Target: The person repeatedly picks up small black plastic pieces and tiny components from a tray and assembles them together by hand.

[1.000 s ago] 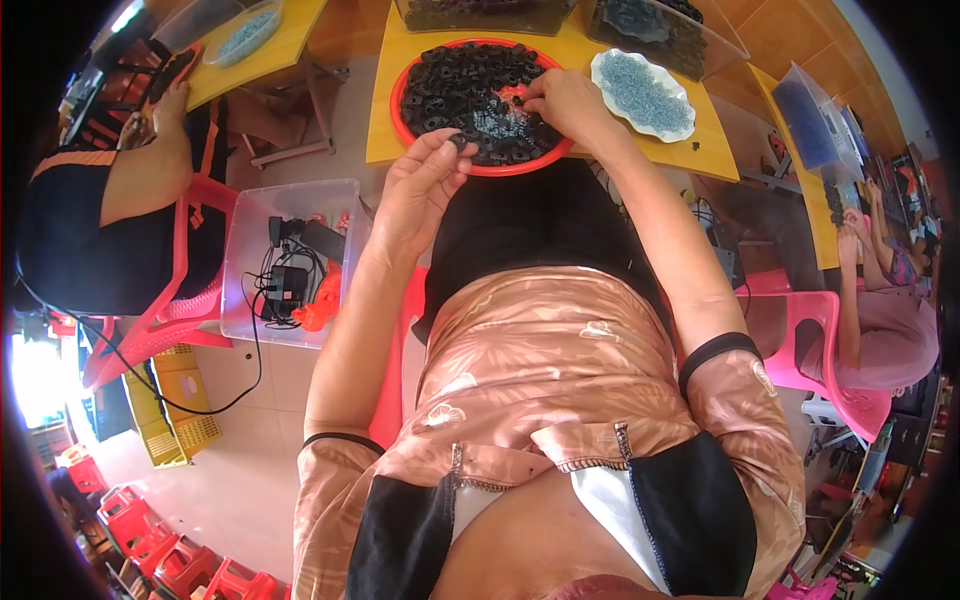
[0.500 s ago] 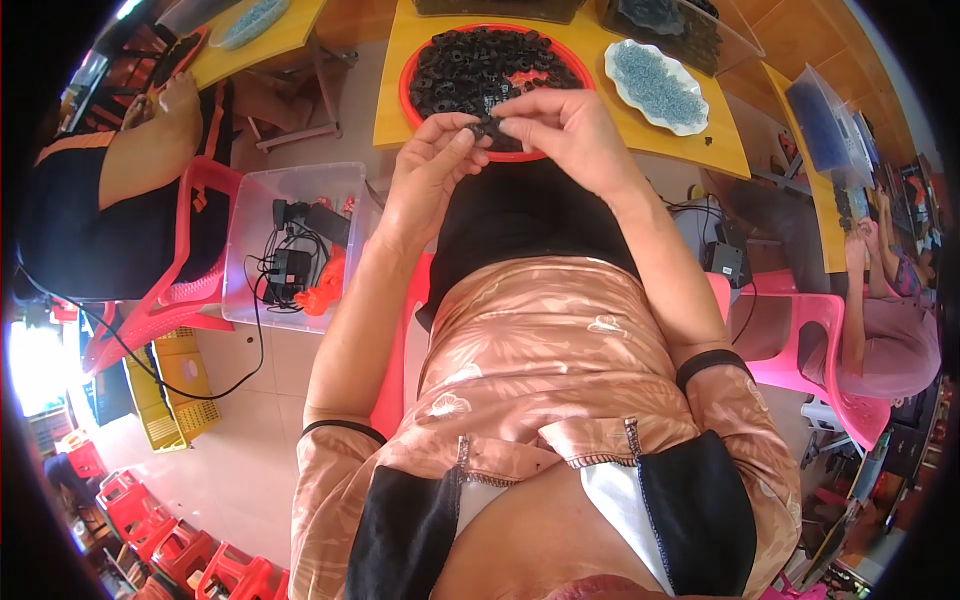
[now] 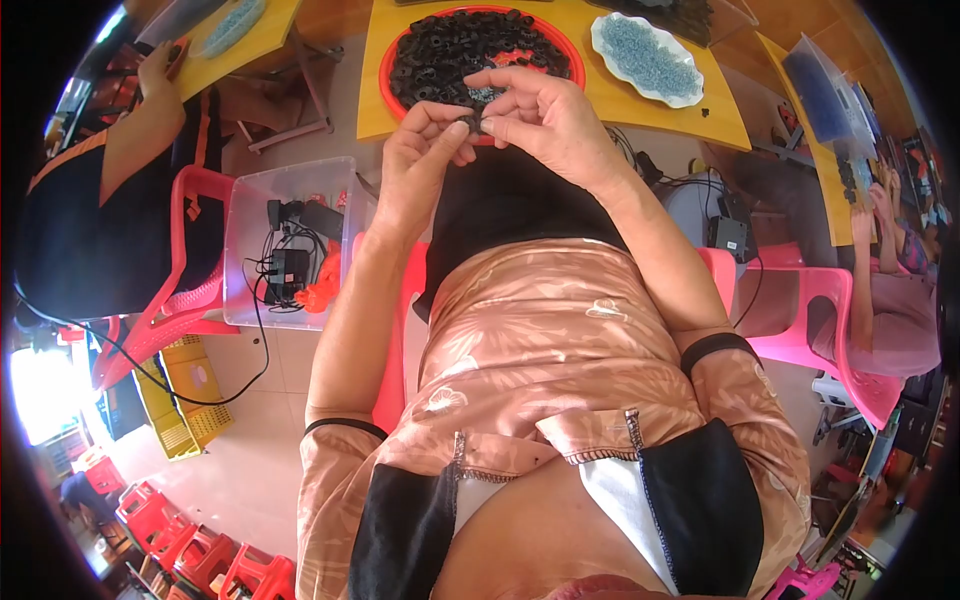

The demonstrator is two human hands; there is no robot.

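Note:
A small black part point(image 3: 473, 125) sits between my two hands, just over the near rim of a red round tray point(image 3: 384, 85). My left hand point(image 3: 425, 150) pinches it between thumb and fingertips. From the other side, the thumb of my right hand point(image 3: 550, 125) meets the same part, with its index finger raised and the other fingers curled. The part's finer shape is too small to make out. Many black ring-like pieces point(image 3: 440, 60) fill the tray, with some red showing among them.
A white scalloped dish point(image 3: 603, 50) of bluish-clear small pieces stands right of the tray on the yellow table point(image 3: 720, 115). Left of me are a clear bin point(image 3: 235, 240) with cables and adapters, and a seated person point(image 3: 130, 220). Pink chairs point(image 3: 860, 370) stand at right, near another person's hands point(image 3: 870, 215).
The view has shifted slightly, so the table and tray sit higher and further left. Both hands stay together at the black part; the right index finger has lifted away from it.

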